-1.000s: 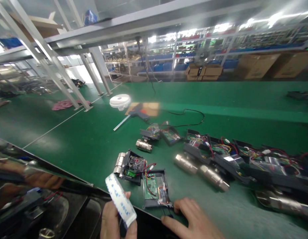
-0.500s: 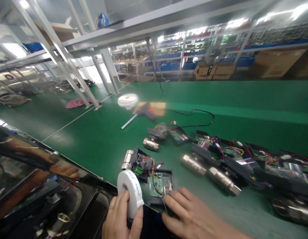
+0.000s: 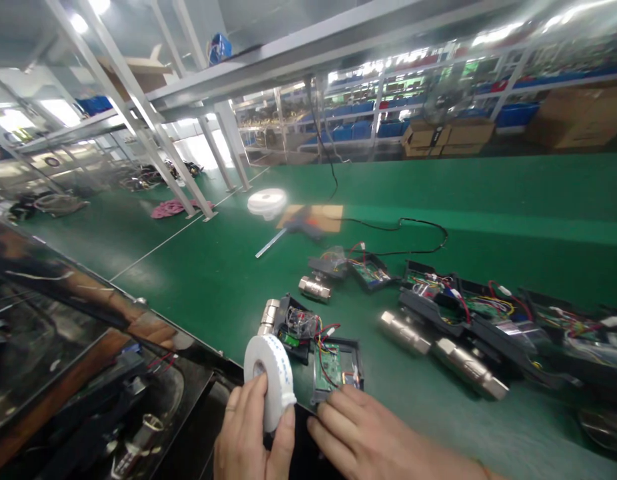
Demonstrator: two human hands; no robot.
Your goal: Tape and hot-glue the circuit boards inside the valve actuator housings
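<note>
Head: tape [image 3: 278,383] near bench edge [image 3: 220,354]

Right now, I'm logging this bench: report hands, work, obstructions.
Left fingers gripping white tape roll. Right fingers at near edge of open housing, contact unclear. Wires cross its circuit board.

Circuit boards [image 3: 330,364] and stocked shelves [image 3: 376,117] show an assembly workshop.

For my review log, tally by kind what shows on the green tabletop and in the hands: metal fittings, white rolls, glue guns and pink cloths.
Metal fittings: 5 visible, one cut off at the right edge
White roll, in the left hand: 1
Glue gun: 1
Pink cloth: 1
Total: 8
</note>
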